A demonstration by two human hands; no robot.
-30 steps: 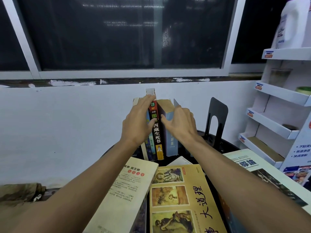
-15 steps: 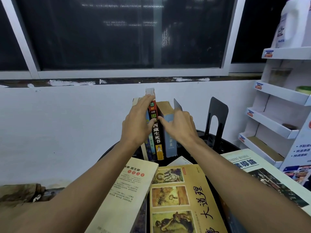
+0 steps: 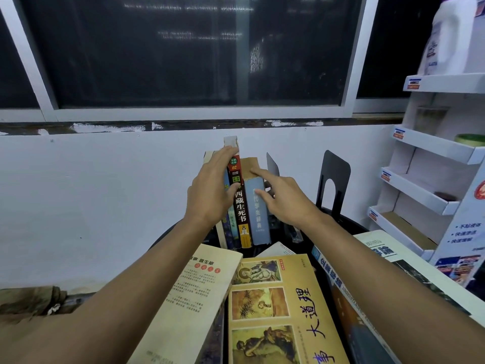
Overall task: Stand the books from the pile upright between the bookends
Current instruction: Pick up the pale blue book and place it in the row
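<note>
Black round table (image 3: 349, 227) against white wall, row of upright books at far edge. Left hand (image 3: 210, 195) flat against left side of row, fingers together, fingertips over red-and-black spine book (image 3: 241, 206), thumb across its spine; pressing, not gripping. Right hand (image 3: 286, 198) open, fingers spread, index fingertip on top edge of grey-blue book (image 3: 258, 219), thumb touching its spine; not clamped on anything. Thin blue-spined books (image 3: 228, 224) just left of red-and-black one, mostly hidden behind left hand. Grey bookend (image 3: 272, 165) just right of grey-blue book, partly hidden behind right hand. Black bookend (image 3: 334, 177) standing further right, apart from row, gap between. Pile lying flat in foreground: cream paperback (image 3: 189, 306) under left forearm, yellow illustrated book (image 3: 283, 311) in centre, large white-and-blue book (image 3: 385, 256) under right forearm at right. White cardboard display shelf (image 3: 433, 145) at right edge, white jug (image 3: 451, 35) on its top tier. Dark window (image 3: 183, 48) above wall.
</note>
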